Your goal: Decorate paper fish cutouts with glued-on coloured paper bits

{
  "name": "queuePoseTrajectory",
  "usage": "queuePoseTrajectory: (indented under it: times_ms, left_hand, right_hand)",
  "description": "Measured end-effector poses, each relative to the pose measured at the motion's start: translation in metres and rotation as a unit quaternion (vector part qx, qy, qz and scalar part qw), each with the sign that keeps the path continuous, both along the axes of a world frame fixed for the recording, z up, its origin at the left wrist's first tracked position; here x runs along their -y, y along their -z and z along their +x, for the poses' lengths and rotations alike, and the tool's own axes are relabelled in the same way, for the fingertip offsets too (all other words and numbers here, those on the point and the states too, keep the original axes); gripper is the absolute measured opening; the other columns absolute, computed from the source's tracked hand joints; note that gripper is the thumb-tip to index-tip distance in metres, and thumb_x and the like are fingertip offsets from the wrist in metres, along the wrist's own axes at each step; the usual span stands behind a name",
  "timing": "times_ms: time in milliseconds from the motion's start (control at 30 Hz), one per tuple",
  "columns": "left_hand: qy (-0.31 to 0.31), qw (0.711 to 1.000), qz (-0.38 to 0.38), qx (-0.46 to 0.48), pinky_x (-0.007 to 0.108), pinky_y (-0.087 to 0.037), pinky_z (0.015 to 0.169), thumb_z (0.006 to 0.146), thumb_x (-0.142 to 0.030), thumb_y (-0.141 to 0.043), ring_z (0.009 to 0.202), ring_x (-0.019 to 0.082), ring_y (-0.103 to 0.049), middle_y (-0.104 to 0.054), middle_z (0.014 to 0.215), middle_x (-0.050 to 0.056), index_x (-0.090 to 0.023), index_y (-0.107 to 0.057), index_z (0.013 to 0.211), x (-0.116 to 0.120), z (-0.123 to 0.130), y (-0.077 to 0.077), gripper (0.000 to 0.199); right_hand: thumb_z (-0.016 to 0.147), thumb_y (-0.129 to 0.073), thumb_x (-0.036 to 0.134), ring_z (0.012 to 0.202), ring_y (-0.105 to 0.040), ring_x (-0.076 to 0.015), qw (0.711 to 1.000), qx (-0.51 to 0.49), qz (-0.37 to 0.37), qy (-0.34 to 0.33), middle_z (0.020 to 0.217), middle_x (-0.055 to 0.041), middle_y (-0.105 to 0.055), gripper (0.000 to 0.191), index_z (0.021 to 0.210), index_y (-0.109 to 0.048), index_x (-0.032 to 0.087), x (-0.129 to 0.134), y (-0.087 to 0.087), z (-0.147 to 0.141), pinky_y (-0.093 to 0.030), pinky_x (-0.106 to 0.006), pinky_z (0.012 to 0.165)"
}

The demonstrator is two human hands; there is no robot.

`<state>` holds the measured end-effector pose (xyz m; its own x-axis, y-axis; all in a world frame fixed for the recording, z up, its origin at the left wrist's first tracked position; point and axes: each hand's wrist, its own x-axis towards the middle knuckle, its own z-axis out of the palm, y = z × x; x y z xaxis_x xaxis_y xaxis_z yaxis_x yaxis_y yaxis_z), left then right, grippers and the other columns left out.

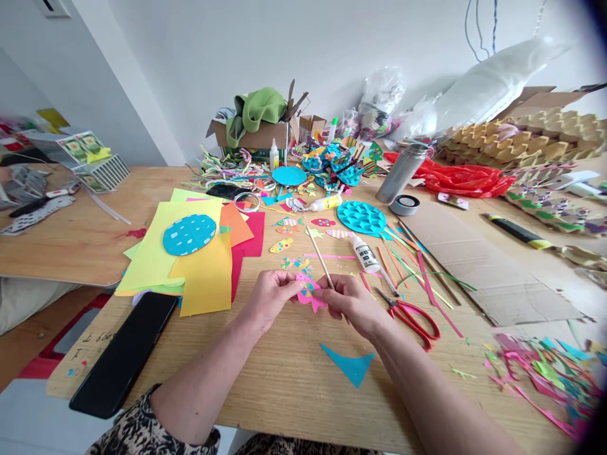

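Note:
A pink paper fish (317,302) with small coloured pieces on it is pinched at its left end by my left hand (271,296). My right hand (353,304) grips a thin wooden stick (318,253) that points up and away, and its thumb touches the fish's right side. Tiny paper bits (296,265) lie just beyond my hands. Several decorated paper fish, among them a yellow one (282,245) and a red one (323,222), lie farther off. A white glue bottle (366,254) lies tilted beyond my right hand. Red-handled scissors (412,319) are to its right.
Coloured paper sheets (206,278) and a black phone (126,354) lie on the left. A blue paper scrap (349,365) is near the front edge. Cardboard (478,265), a metal flask (402,172) and paper offcuts (540,379) occupy the right. A cardboard box (256,134) stands at the back.

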<state>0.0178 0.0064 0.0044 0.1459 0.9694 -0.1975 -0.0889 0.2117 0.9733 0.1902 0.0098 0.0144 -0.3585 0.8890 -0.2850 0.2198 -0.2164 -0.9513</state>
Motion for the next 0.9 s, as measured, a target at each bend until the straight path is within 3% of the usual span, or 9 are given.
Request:
queuePoseTrajectory:
  times_ms: [133,333,900]
  left_hand:
    - [-0.019,1.0,-0.009,0.022,0.021,-0.043,0.055,0.061,-0.037,-0.075,0.054,0.01,-0.054,-0.063,0.057,0.001,-0.014,-0.066,0.06,-0.0013,-0.0002,0.0005,0.025]
    - [-0.013,0.999,-0.023,0.038,0.021,-0.041,0.052,0.06,-0.035,-0.077,0.052,0.009,-0.052,-0.065,0.059,0.003,-0.012,-0.069,0.066,-0.0017,-0.0005,0.0022,0.025]
    - [-0.005,0.998,-0.034,0.054,0.022,-0.043,0.054,0.059,-0.038,-0.08,0.053,0.01,-0.055,-0.067,0.061,0.005,-0.01,-0.071,0.07,0.0,-0.0001,0.0022,0.031]
  right_hand:
    - [0.069,-0.066,0.043,0.042,-0.035,-0.0063,1.0,0.012,0.006,-0.009,0.05,0.0068,-0.041,0.027,0.065,-0.058,0.018,0.0003,0.0027,-0.0004,-0.022,-0.023,0.042]
    - [0.066,-0.07,0.049,0.041,-0.035,-0.0069,0.999,-0.006,-0.001,0.046,0.05,0.0075,-0.041,0.034,0.066,-0.055,0.019,-0.0013,0.005,-0.0011,-0.024,-0.023,0.041]
    - [0.063,-0.072,0.058,0.04,-0.027,-0.0056,0.999,-0.002,-0.001,0.052,0.046,0.0087,-0.036,0.043,0.065,-0.056,0.019,-0.0006,0.0078,-0.0064,-0.017,-0.023,0.041]
